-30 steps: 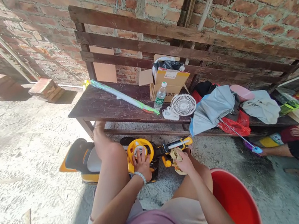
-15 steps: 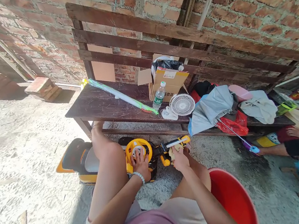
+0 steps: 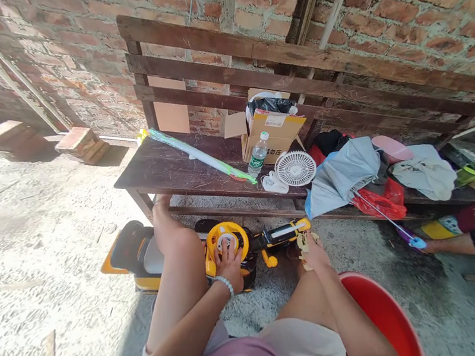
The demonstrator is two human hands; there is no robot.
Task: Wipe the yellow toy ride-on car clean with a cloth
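Note:
Between my knees stands a yellow and black ride-on toy (image 3: 148, 279) with a grey seat and a long jointed front arm (image 3: 284, 232). My left hand (image 3: 228, 265), with a beaded bracelet at the wrist, lies on the hub of its yellow steering wheel (image 3: 241, 234), fingers spread. A crumpled pale yellow cloth (image 3: 306, 245) is gripped in my right hand (image 3: 317, 255), just beyond the arm's yellow tip and above my right knee. The fingers wrap the cloth, which partly hides them. A small yellow handle (image 3: 270, 260) sticks out below the arm.
A red bucket (image 3: 378, 312) stands by my right leg. The wooden bench (image 3: 151, 173) ahead bears a bottle (image 3: 258, 156), a white fan (image 3: 295, 169), a cardboard box (image 3: 278, 132) and a folded umbrella (image 3: 344, 170). At the right, another person's arm (image 3: 451, 246) reaches toward the umbrella handle.
My right hand has moved right with the cloth, off the toy's front arm. My left hand stays on the steering wheel. The whole view has shifted slightly.

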